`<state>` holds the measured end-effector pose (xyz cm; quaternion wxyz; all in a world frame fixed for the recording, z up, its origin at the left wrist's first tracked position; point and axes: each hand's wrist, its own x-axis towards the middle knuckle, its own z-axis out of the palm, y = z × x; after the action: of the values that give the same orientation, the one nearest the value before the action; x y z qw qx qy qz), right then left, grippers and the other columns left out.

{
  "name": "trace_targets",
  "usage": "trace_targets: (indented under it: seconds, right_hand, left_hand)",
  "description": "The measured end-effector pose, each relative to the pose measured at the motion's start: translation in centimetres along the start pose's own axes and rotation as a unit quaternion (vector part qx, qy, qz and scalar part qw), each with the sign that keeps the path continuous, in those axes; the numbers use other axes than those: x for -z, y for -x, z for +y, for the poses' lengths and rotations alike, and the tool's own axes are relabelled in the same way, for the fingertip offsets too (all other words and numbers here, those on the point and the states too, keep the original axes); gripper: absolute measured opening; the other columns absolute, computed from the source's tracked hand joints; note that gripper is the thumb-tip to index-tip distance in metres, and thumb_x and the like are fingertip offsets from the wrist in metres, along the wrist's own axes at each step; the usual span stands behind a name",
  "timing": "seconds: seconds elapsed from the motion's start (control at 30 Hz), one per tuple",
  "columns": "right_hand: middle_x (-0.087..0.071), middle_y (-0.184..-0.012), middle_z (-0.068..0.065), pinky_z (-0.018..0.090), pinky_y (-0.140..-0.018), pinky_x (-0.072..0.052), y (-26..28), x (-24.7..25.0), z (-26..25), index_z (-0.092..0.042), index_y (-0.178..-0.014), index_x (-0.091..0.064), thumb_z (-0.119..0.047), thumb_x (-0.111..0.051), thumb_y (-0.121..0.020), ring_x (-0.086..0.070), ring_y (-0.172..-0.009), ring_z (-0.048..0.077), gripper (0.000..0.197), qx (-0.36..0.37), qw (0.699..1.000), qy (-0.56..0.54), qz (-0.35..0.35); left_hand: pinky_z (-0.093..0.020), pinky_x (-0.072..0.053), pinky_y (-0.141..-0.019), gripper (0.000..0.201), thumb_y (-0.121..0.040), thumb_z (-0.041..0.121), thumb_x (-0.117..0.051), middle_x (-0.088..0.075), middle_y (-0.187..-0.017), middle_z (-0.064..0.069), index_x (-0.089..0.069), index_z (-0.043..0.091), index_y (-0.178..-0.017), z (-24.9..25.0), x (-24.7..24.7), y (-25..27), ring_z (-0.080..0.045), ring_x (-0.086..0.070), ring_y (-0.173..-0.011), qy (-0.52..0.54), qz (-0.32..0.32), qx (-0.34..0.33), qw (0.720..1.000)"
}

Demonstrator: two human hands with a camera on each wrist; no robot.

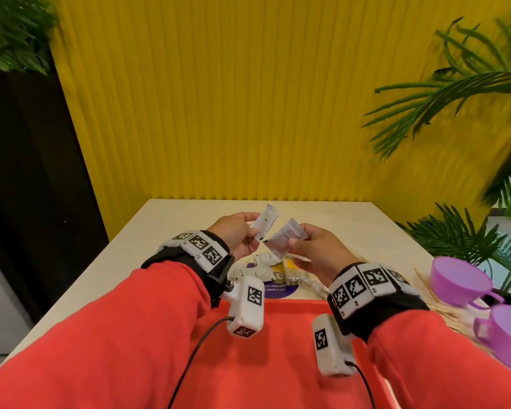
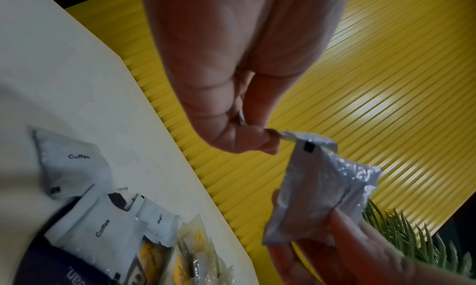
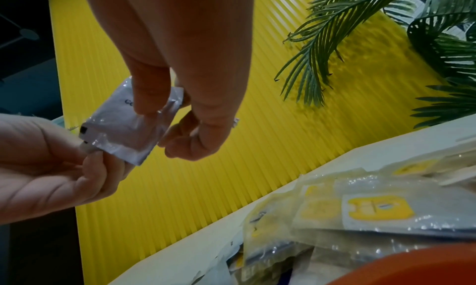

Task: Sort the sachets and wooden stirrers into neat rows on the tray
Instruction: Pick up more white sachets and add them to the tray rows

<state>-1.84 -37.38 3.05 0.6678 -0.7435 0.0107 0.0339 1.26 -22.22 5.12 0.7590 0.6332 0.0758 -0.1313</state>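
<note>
Sachets, two, small white foil coffee packets, held above the pale worktop (image 1: 171, 228) — one (image 1: 265, 221) pinched in left hand (image 1: 236, 234) fingers, one (image 1: 283, 237) in right hand (image 1: 316, 252); light, crinkly, slippery — best pinched by the edge seam; loose sachet heap (image 1: 266, 271), wooden stirrers (image 1: 425, 283), purple plastic cups (image 1: 457, 280) beside bare red tray (image 1: 278, 349).

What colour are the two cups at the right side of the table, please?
Both cups are light purple, handles included. The head view shows them best.
</note>
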Motion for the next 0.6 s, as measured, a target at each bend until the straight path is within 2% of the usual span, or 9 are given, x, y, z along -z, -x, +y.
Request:
trace_targets:
  seconds: [0.17,0.3,0.37,0.43,0.47,0.53,0.6]
  right_hand:
    - [-0.057,-0.093,0.011,0.024,-0.063,-0.040,0.0,0.0,-0.1,-0.018,-0.077,-0.055,-0.003,-0.050,-0.092,-0.050,-0.088,0.020,0.022,0.009,1.000,0.015,-0.006]
    - [-0.057,-0.090,0.009,0.025,-0.066,-0.040,-0.1,-0.1,-0.4,-0.018,-0.077,-0.057,-0.005,-0.055,-0.090,-0.048,-0.085,0.019,0.019,0.036,0.999,0.031,-0.005]
    - [-0.056,-0.083,0.008,0.025,-0.066,-0.039,-0.1,-0.2,-0.7,-0.018,-0.075,-0.057,-0.004,-0.057,-0.089,-0.048,-0.077,0.017,0.020,0.057,0.997,0.041,-0.017]
    - [-0.055,-0.068,0.001,0.021,-0.058,-0.035,0.0,-0.3,-1.1,-0.018,-0.075,-0.058,-0.001,-0.059,-0.087,-0.046,-0.059,0.009,0.021,0.082,0.995,0.045,-0.033]
    - [-0.054,-0.059,-0.005,0.020,-0.056,-0.033,0.0,-0.4,-1.3,-0.018,-0.074,-0.059,0.000,-0.060,-0.086,-0.045,-0.051,0.003,0.022,0.092,0.994,0.049,-0.038]
    - [-0.051,-0.049,-0.013,0.019,-0.053,-0.032,0.0,-0.6,-1.5,-0.018,-0.072,-0.058,0.003,-0.061,-0.084,-0.042,-0.044,-0.002,0.024,0.103,0.992,0.052,-0.044]
    - [-0.051,-0.058,-0.006,0.020,-0.055,-0.035,0.0,-0.8,-1.7,-0.016,-0.069,-0.054,0.005,-0.063,-0.081,-0.045,-0.053,0.005,0.026,0.103,0.993,0.042,-0.045]
  left_hand:
    - [-0.012,-0.037,-0.040,0.034,-0.096,-0.010,-0.027,-0.056,-0.081,-0.008,-0.048,0.013,-0.109,0.1,-0.3,0.3,-0.009,-0.042,-0.058,0.021,-0.015,0.009,1.000]
    - [-0.012,-0.031,-0.037,0.030,-0.100,0.003,-0.027,-0.052,-0.074,-0.006,-0.053,0.014,-0.089,0.1,-0.4,0.2,-0.006,-0.039,-0.047,0.067,-0.034,0.040,0.996]
    - [-0.014,-0.032,-0.047,0.029,-0.099,0.004,-0.029,-0.050,-0.076,-0.006,-0.054,0.011,-0.088,0.1,-0.4,0.2,-0.008,-0.041,-0.051,0.078,-0.058,0.052,0.994]
    - [-0.017,-0.034,-0.056,0.029,-0.098,0.002,-0.030,-0.052,-0.082,-0.009,-0.057,0.007,-0.093,0.2,-0.3,0.4,-0.011,-0.043,-0.061,0.074,-0.081,0.064,0.992]
    - [-0.016,-0.035,-0.054,0.029,-0.098,0.003,-0.030,-0.053,-0.081,-0.009,-0.059,0.008,-0.093,0.2,-0.3,0.4,-0.010,-0.042,-0.061,0.061,-0.092,0.071,0.991]
    - [-0.012,-0.029,-0.040,0.031,-0.099,0.007,-0.031,-0.051,-0.064,-0.003,-0.058,0.012,-0.086,0.2,-0.4,0.7,-0.005,-0.038,-0.048,0.008,-0.103,0.084,0.991]
    - [-0.010,-0.024,-0.033,0.030,-0.099,0.007,-0.032,-0.044,-0.058,0.000,-0.054,0.014,-0.081,0.1,-0.7,0.8,-0.003,-0.032,-0.036,-0.049,-0.100,0.090,0.990]
